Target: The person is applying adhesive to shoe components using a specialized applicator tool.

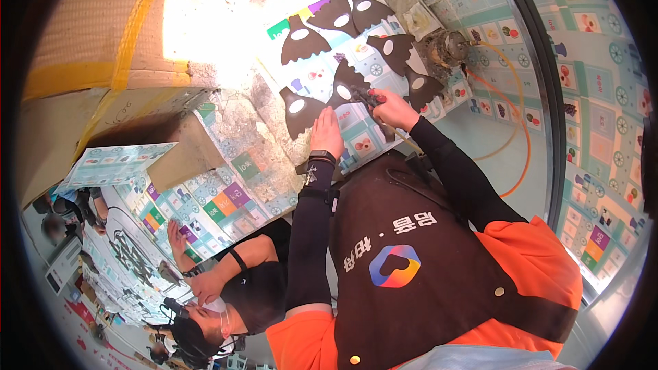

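One dark piece (350, 77) might have shifted if the tool (373, 99), clamped in the right hand (397, 111), pushed it, because the left hand (327, 133) lay flat, gripping nothing

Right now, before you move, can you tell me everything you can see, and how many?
Dark pieces with white ovals: at least seven, dark brown, middle
Patterned sheet: one, pale blue and white, under the pieces
Small hand tool: one, dark and red, in the right hand
Hoses: at least two, orange and yellowish, right
Cardboard: box count unclear, brown with yellow tape, upper left
Co-worker: one, black top, lower left; others farther off, too blurred to count
Apron: one, brown, lower middle
Left hand: one, bare, near the middle pieces
Right hand: one, bare, around the tool
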The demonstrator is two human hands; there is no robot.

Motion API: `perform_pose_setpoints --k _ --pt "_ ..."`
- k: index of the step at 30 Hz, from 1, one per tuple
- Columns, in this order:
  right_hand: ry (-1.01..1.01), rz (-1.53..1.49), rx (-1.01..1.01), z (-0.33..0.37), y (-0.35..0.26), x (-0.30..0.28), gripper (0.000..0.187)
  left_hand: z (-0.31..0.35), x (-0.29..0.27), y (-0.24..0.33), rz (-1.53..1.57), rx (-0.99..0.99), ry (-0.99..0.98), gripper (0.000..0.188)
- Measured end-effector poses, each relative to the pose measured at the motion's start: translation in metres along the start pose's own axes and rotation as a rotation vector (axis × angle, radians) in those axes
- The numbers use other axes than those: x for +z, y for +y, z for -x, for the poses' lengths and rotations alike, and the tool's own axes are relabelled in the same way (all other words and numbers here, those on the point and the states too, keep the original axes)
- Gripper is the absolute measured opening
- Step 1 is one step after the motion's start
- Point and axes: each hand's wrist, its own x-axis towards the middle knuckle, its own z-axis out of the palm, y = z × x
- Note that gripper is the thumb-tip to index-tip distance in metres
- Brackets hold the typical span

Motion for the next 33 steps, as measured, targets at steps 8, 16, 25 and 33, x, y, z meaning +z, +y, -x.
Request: perform_pose_setpoints --k 8,16,25,33 --pt "-0.056 0.019 0.051 0.004 -0.013 -0.010 0.045 0.001 0.000 -0.001 0.001 0.001 0.013 0.052" --pt "0.086 -0.151 -0.033 0.013 -0.024 0.014 0.041 0.002 0.004 -0.003 -0.015 0.026 0.058 0.056" --pt "-0.008 -0.058 0.075 0.022 -0.018 -0.005 0.044 0.002 -0.004 0.002 -0.006 -0.019 -0.014 0.051" --pt "0.070 -0.005 0.055 0.019 -0.013 -0.005 0.043 0.003 -0.001 -0.001 0.003 -0.005 -0.001 0.052"
